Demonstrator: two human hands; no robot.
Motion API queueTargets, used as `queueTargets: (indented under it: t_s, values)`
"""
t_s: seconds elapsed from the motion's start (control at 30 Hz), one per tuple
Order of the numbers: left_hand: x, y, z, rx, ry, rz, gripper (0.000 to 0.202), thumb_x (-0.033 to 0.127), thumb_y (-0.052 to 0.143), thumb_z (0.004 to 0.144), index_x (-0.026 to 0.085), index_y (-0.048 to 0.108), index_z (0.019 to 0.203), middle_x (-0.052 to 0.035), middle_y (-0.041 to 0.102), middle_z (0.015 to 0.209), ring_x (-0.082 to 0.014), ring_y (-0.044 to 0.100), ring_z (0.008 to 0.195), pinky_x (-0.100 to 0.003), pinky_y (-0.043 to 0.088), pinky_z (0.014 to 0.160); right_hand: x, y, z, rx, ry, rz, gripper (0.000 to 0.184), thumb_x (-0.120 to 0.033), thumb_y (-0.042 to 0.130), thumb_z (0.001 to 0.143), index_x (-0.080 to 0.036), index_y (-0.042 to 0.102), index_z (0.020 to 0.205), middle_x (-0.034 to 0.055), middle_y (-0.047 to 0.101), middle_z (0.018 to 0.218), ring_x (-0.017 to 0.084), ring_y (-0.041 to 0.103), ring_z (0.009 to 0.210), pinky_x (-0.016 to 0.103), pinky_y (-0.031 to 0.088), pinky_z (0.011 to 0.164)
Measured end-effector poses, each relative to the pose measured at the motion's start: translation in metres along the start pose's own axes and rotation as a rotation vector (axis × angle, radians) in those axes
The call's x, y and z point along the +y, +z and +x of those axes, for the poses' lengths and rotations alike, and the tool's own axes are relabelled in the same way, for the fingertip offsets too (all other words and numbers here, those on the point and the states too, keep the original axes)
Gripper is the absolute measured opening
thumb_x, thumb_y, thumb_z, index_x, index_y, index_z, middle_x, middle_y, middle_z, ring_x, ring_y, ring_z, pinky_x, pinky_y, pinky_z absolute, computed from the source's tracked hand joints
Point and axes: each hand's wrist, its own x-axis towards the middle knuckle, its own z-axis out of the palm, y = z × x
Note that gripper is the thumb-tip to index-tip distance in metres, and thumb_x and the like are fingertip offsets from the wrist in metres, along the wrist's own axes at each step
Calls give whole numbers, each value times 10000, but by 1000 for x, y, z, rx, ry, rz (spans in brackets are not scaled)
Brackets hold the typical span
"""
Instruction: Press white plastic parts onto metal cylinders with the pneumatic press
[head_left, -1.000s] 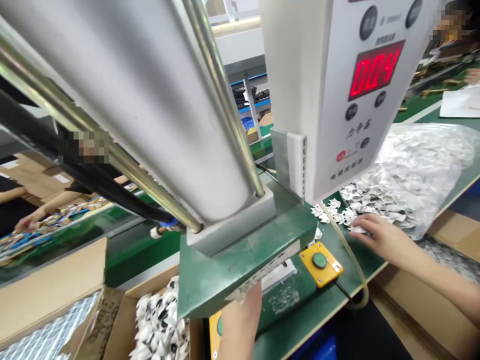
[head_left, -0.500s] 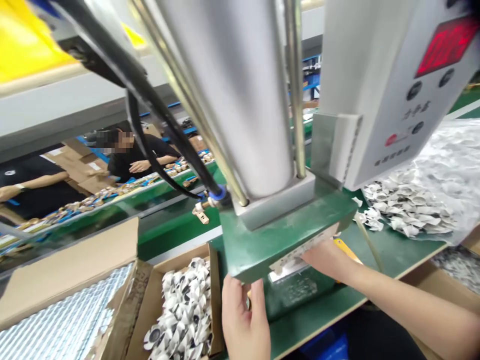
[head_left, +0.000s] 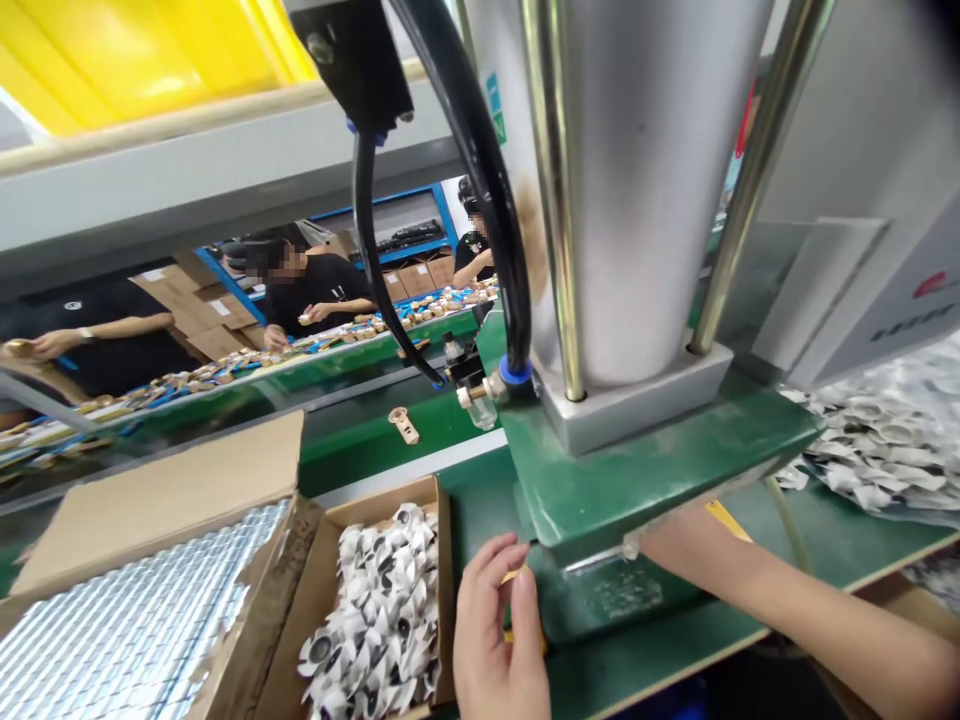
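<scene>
Under the green press plate (head_left: 660, 475), a right hand (head_left: 675, 540) slips out of sight

Near the bench's (head_left: 645, 680) front edge, the left hand (head_left: 495, 640) sits before the press with thumb and fingers curled and a little apart, its grip holding nothing that shows. Its fingertips (head_left: 499, 548) lie just beside a yellow button box (head_left: 526, 640), mostly hidden; whether they touch it cannot be told. The right grip is buried beneath the plate, so apart or together cannot be told either. A small white piece (head_left: 634, 545) pokes out at the plate's edge, right by that hand, above a worn green block (head_left: 611, 595).

Good handling here, as a judgement: seat any piece square by touch, using fingertips only, and keep fingers out of the gap under the plate while the press is in reach.

To the left, a cardboard tray (head_left: 386, 505) holds packed white pieces (head_left: 382, 600) printed in black; a loose pile of similar pieces (head_left: 877, 465) lies toward the bench's right end.
</scene>
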Motion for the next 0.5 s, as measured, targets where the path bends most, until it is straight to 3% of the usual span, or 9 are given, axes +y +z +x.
queueTargets:
  t_s: [0.1, 0.17, 0.37, 0.5]
  values:
    - [-3, 1, -1, 6, -3, -18, 208, 366, 577, 816, 223, 680, 927, -87, 639, 1116, -246, 606, 1000, -353, 489, 875, 9, 7, -6, -85, -123, -74, 438, -230, 280, 898, -297, 658, 1111, 99, 667, 776, 290, 630, 736, 423, 472, 683]
    - [-7, 2, -2, -6, -9, -29, 197, 355, 578, 819, 228, 680, 931, -77, 643, 1103, -241, 605, 1000, -360, 463, 911, 14, 9, -8, -94, -127, -93, 417, -227, 302, 897, -292, 671, 1081, 99, 670, 792, 276, 626, 705, 411, 471, 665]
    - [-15, 0, -6, -35, 13, -8, 157, 325, 548, 852, 263, 653, 950, -35, 634, 1067, -208, 574, 997, -367, 378, 958, 22, 7, -10, -63, -60, -135, 357, -274, 355, 911, -319, 709, 928, 38, 535, 486, 230, 554, 542, 355, 451, 579]
    - [-19, -8, -7, -25, 142, 123, 133, 280, 533, 859, 278, 643, 935, -17, 634, 982, -197, 568, 953, -332, 406, 882, 28, 20, -19, -41, -90, -354, 322, -324, 413, 922, -284, 695, 772, 45, 547, 520, 226, 570, 611, 351, 454, 619]
